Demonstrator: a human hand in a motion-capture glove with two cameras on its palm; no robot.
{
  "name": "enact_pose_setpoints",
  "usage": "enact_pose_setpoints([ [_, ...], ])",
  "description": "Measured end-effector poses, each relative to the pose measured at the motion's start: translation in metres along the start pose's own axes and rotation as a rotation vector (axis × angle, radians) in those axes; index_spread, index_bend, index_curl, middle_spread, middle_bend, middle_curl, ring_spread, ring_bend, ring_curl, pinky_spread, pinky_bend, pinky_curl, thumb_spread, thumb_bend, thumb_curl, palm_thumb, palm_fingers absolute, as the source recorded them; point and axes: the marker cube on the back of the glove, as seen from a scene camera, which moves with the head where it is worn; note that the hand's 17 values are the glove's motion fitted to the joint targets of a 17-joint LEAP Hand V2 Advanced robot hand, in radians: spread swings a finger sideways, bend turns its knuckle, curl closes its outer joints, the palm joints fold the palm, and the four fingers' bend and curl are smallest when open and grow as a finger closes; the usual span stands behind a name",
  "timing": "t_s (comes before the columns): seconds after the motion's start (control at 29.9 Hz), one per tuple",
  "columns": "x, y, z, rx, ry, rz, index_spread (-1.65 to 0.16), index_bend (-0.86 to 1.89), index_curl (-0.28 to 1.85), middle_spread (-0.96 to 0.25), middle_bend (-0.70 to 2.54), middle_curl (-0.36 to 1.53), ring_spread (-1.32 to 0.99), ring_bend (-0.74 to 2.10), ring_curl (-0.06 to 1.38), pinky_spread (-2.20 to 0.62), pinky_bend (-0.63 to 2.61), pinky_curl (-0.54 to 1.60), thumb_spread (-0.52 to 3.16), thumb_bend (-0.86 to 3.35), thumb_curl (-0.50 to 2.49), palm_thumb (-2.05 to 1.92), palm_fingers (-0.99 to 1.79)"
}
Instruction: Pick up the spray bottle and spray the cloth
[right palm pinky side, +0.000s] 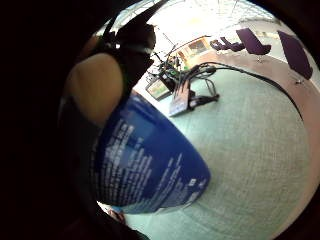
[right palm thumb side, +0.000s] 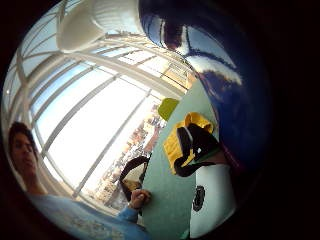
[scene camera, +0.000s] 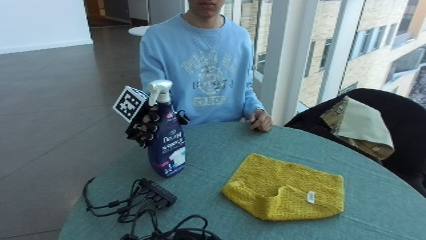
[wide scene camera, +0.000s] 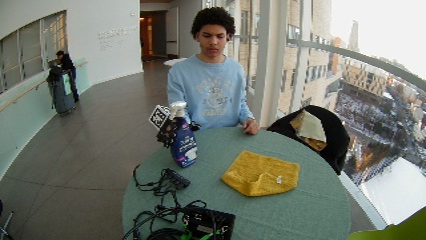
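A dark blue spray bottle (scene camera: 166, 145) with a white trigger head (scene camera: 160, 91) stands upright on the green table (scene camera: 219, 150). The gloved right hand (scene camera: 148, 126) wraps its fingers round the bottle's upper body and neck. Up close, the bottle (right palm pinky side: 150, 165) fills much of the little finger side palm view, and its glossy body (right palm thumb side: 220, 65) fills the thumb side palm view. A yellow folded cloth (scene camera: 286, 187) with a small white tag lies flat on the table, to the right of the bottle in the outside view. The person's bare left hand (scene camera: 261, 121) rests on the table's far edge.
A black power strip with tangled cables (scene camera: 146, 197) lies on the table near the bottle, and a black box (wide scene camera: 210, 222) sits at the table's near edge. A dark chair with a jacket (scene camera: 363, 125) stands beside the table, by the windows.
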Motion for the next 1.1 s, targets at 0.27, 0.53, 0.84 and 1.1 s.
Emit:
enact_pose_setpoints([
  [0.27,-0.008,-0.011,-0.006,-0.156,-0.065,-0.028,-0.27,0.16,0.26,-0.09,0.36,0.42,-0.03,0.51,0.37,0.28,0.18,0.31,0.92,0.10,0.43,0.91,0.79],
  [0.53,-0.044,-0.030,0.002,-0.555,-0.192,-0.138,-0.25,0.14,0.29,-0.10,0.31,0.42,-0.04,0.53,0.39,0.28,0.19,0.31,0.79,0.06,0.50,0.97,0.85],
  [0.84,-0.084,-0.045,0.044,-0.881,-0.255,-0.164,-0.24,0.12,0.30,-0.11,0.31,0.44,-0.04,0.53,0.40,0.28,0.19,0.32,0.80,-0.01,0.53,0.95,0.89],
  [1.1,-0.101,-0.048,0.085,-1.200,-0.295,-0.067,-0.23,0.12,0.30,-0.11,0.29,0.44,-0.03,0.52,0.40,0.27,0.20,0.33,0.82,-0.02,0.55,0.95,0.92],
])
